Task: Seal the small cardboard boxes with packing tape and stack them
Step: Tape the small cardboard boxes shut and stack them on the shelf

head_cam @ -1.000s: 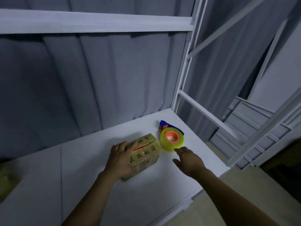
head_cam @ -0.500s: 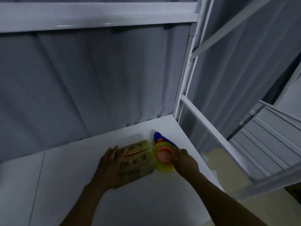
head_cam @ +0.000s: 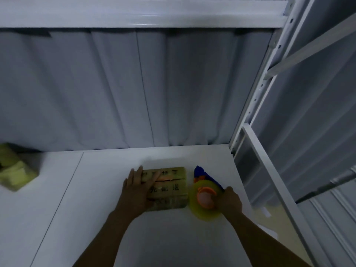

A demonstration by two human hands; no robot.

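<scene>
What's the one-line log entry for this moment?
left hand: flat on cardboard box | right hand: grips tape dispenser beside box | surface: white shelf

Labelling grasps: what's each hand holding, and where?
Right hand grips the tape dispenser at the roll's right edge. Left hand holds nothing; its fingers lie flat on the cardboard box.

Small brown rectangular cardboard box (head_cam: 170, 189), top face: two rows of dark printed Chinese characters. Lower row reads roughly 先配送; its start is hidden under the left hand (head_cam: 137, 190). Upper row too blurred to read.
</scene>
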